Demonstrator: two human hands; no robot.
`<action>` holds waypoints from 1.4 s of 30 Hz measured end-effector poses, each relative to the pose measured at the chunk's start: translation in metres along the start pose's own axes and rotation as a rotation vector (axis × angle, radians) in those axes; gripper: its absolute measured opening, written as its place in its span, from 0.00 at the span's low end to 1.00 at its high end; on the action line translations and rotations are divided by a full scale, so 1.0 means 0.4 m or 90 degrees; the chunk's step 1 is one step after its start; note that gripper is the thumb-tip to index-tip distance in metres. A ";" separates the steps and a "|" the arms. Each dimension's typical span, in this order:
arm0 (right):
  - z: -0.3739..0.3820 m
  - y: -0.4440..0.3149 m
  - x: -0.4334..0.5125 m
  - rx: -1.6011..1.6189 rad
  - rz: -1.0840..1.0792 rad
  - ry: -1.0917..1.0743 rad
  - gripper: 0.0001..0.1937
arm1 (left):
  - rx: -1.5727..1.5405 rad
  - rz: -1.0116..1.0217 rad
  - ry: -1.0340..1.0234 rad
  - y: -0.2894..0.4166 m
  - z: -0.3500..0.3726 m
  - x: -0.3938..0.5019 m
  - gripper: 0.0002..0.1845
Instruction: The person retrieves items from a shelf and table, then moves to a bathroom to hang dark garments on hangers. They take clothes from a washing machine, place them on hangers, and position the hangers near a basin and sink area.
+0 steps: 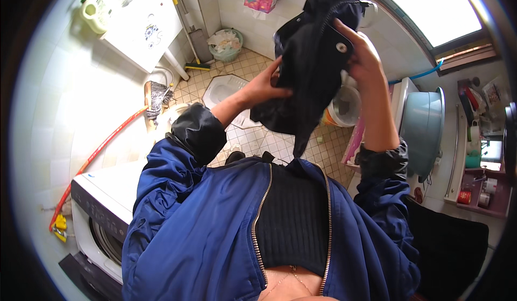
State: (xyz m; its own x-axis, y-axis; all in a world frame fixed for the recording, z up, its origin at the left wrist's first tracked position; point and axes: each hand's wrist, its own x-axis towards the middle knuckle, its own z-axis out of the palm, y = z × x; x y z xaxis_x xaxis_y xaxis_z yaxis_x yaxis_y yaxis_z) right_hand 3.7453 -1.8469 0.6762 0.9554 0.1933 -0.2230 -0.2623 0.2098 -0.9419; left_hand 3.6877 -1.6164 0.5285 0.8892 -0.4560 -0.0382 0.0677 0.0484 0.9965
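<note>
A black garment [307,70] with a zip and a round metal snap hangs bunched in front of me, held up above the tiled floor. On its right side, my right hand [359,54] grips the cloth beside the snap, thumb on top. My left hand [268,84] is at its left side, with thumb and fingers spread against the fabric; some fingertips are hidden by the cloth. The garment's lower end tapers down near the open front of my blue jacket [185,228].
A front-loading washing machine [101,216] stands at the lower left. Beyond are a squat toilet [220,88], a lined waste bin [238,52] and a broom [198,65]. To the right are a white bucket [347,105], a blue-grey basin [422,131] and a wall shelf [490,204].
</note>
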 end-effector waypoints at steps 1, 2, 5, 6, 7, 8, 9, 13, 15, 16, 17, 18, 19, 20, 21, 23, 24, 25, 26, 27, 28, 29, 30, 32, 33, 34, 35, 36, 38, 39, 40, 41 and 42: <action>-0.046 -0.029 0.011 -0.017 0.005 -0.030 0.08 | -0.087 0.017 -0.081 -0.044 -0.006 -0.005 0.46; -0.096 -0.042 0.005 -0.043 -0.027 0.011 0.10 | 0.045 0.008 -0.056 -0.092 -0.026 -0.010 0.43; -0.218 -0.100 -0.046 -0.161 -0.141 0.107 0.13 | 0.144 -0.020 0.075 -0.256 -0.149 -0.073 0.33; -0.237 -0.122 -0.068 -0.178 -0.153 0.178 0.16 | 0.236 -0.189 0.116 -0.292 -0.211 -0.078 0.31; -0.243 -0.135 -0.095 -0.200 -0.171 0.225 0.20 | 0.116 -0.286 0.155 -0.314 -0.270 -0.084 0.30; -0.240 -0.155 -0.119 -0.262 -0.166 0.317 0.23 | 0.237 -0.293 0.415 -0.327 -0.301 -0.094 0.28; -0.233 -0.174 -0.156 -0.259 -0.151 0.333 0.21 | 0.050 -0.370 0.485 -0.306 -0.362 -0.085 0.22; -0.188 -0.170 -0.273 -0.273 -0.123 0.313 0.13 | -0.286 -0.093 0.493 -0.102 -0.471 0.003 0.09; -0.193 -0.139 -0.312 -0.319 -0.083 0.347 0.12 | -0.329 0.101 0.291 0.015 -0.464 0.076 0.07; -0.204 -0.121 -0.330 -0.346 -0.055 0.369 0.12 | -0.276 0.097 0.294 0.073 -0.464 0.119 0.06; -0.216 -0.105 -0.345 -0.364 -0.028 0.390 0.12 | -0.229 0.151 0.233 0.122 -0.474 0.155 0.06; -0.231 -0.090 -0.367 -0.367 -0.068 0.326 0.12 | -0.142 0.176 0.280 0.157 -0.483 0.181 0.07; -0.243 -0.078 -0.392 -0.393 -0.073 0.411 0.12 | -0.055 0.262 0.274 0.180 -0.497 0.204 0.07; -0.252 -0.065 -0.418 -0.396 -0.102 0.455 0.12 | 0.043 0.309 0.278 0.193 -0.527 0.213 0.09; -0.255 -0.052 -0.444 -0.399 -0.134 0.497 0.12 | 0.253 0.298 0.335 0.200 -0.567 0.215 0.12; -0.246 -0.053 -0.500 -0.584 -0.168 0.506 0.14 | 0.766 0.184 0.361 0.180 -0.641 0.183 0.16; -0.228 -0.047 -0.538 -0.777 -0.240 0.492 0.14 | 0.890 -0.028 0.323 0.150 -0.650 0.162 0.20; -0.209 -0.046 -0.558 -0.693 -0.207 0.566 0.15 | 1.012 -0.240 0.199 0.127 -0.640 0.160 0.26; -0.185 -0.047 -0.576 -0.531 -0.217 0.599 0.16 | 1.112 -0.265 0.113 0.104 -0.608 0.156 0.34; -0.158 -0.045 -0.590 -0.450 -0.248 0.585 0.17 | 1.038 -0.160 0.044 0.098 -0.556 0.170 0.41; -0.135 -0.057 -0.592 -0.409 -0.244 0.596 0.17 | 0.968 0.050 -0.022 0.097 -0.484 0.201 0.45; -0.113 -0.067 -0.593 -0.365 -0.238 0.613 0.17 | 0.866 0.279 -0.041 0.096 -0.385 0.231 0.47; -0.096 -0.075 -0.585 -0.342 -0.238 0.613 0.17 | 0.692 0.417 -0.055 0.098 -0.268 0.266 0.49; -0.075 -0.088 -0.572 -0.361 -0.256 0.570 0.16 | 0.487 0.555 -0.134 0.104 -0.051 0.295 0.48; -0.074 -0.094 -0.571 -0.382 -0.265 0.539 0.16 | 0.443 0.519 -0.200 0.105 0.042 0.293 0.45; -0.079 -0.095 -0.579 -0.409 -0.278 0.510 0.15 | 0.369 0.453 -0.256 0.103 0.103 0.283 0.35; -0.093 -0.096 -0.593 -0.441 -0.297 0.476 0.15 | 0.385 0.264 -0.288 0.099 0.148 0.279 0.27; -0.112 -0.089 -0.616 -0.474 -0.315 0.437 0.14 | 0.377 0.194 -0.253 0.096 0.161 0.282 0.24; -0.178 -0.072 -0.668 -0.535 -0.362 0.363 0.14 | 0.230 0.135 -0.283 0.102 0.158 0.275 0.24; -0.221 -0.062 -0.699 -0.549 -0.368 0.371 0.13 | 0.106 0.133 -0.315 0.118 0.143 0.277 0.25; -0.267 -0.046 -0.734 -0.555 -0.360 0.382 0.13 | 0.124 0.167 -0.269 0.137 0.142 0.270 0.23; -0.321 -0.025 -0.756 -0.600 -0.322 0.468 0.12 | 0.166 0.170 -0.209 0.157 0.144 0.249 0.21; -0.374 -0.003 -0.779 -0.542 -0.214 0.569 0.11 | 0.094 0.133 -0.270 0.193 0.151 0.233 0.20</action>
State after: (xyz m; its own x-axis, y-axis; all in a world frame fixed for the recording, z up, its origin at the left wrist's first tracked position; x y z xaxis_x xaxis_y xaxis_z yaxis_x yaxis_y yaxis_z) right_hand 3.4683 -2.0507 0.7092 0.8026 -0.5279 0.2777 -0.1387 -0.6180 -0.7738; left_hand 3.7485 -1.7089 0.6062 0.6125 -0.7729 0.1657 -0.1841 0.0644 0.9808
